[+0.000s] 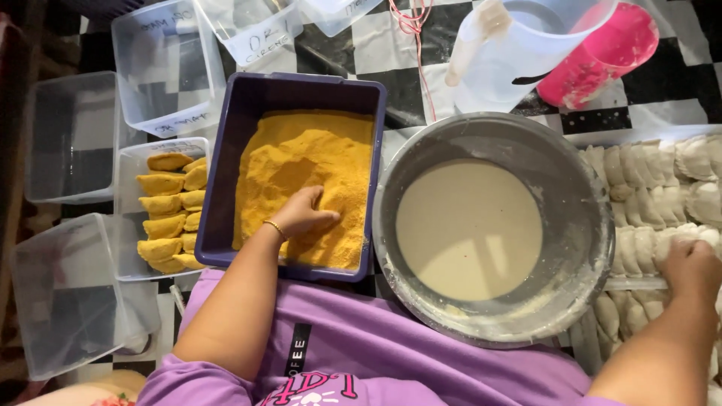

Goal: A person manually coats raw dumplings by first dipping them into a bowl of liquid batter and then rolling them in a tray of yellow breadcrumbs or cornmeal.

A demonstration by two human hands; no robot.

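My left hand (302,214) presses palm-down into orange breadcrumbs (316,165) inside a dark blue rectangular tub (226,173); its fingers are partly buried, and whether a piece lies under it is hidden. My right hand (690,267) rests on the rows of pale uncoated half-moon pastries (647,195) at the right edge, fingers curled around one. Between the hands stands a large round metal bowl (579,188) holding thin beige batter (468,229).
A clear container (128,162) left of the tub holds several crumb-coated pastries (169,214). Empty clear plastic containers (68,135) stand at the left and back. A clear jug (511,53) and a pink cup (602,53) stand behind the bowl on a checkered cloth.
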